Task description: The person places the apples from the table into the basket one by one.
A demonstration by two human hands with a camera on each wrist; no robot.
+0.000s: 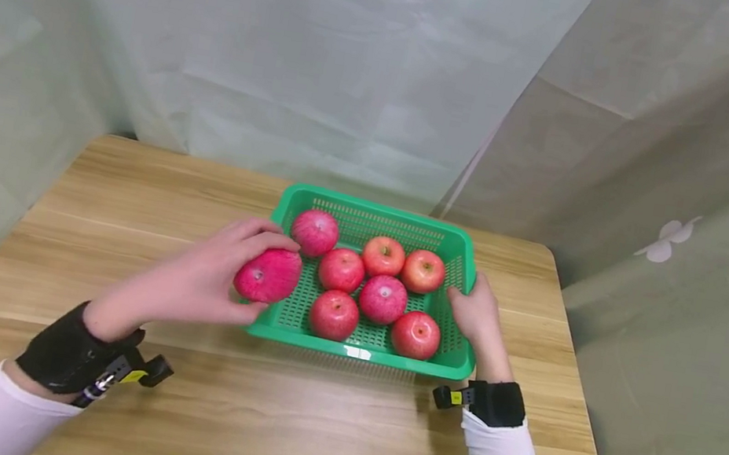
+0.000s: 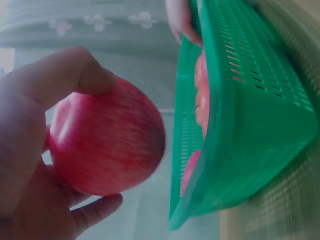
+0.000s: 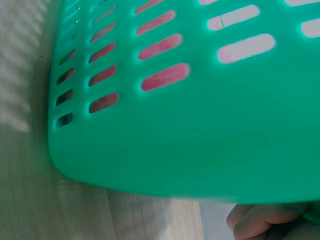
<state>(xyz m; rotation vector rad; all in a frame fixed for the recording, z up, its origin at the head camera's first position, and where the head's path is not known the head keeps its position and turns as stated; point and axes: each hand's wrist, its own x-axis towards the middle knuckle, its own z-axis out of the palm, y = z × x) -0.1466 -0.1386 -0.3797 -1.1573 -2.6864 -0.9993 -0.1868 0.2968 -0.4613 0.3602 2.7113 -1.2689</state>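
Observation:
My left hand grips a red apple at the left end of a green plastic basket. In the left wrist view this apple sits between thumb and fingers, apart from the basket's rim. Several red apples lie inside the basket, among them a darker pink-red one in the middle and another in the far left corner. My right hand holds the basket's right rim, thumb over the inner side. The right wrist view shows mostly the slotted basket wall, with the hand's fingers low at the right.
The basket is over a light wood-grain table, toward its far side. Pale sheeting hangs behind the table, and a printed curtain with flowers and lettering hangs at the right.

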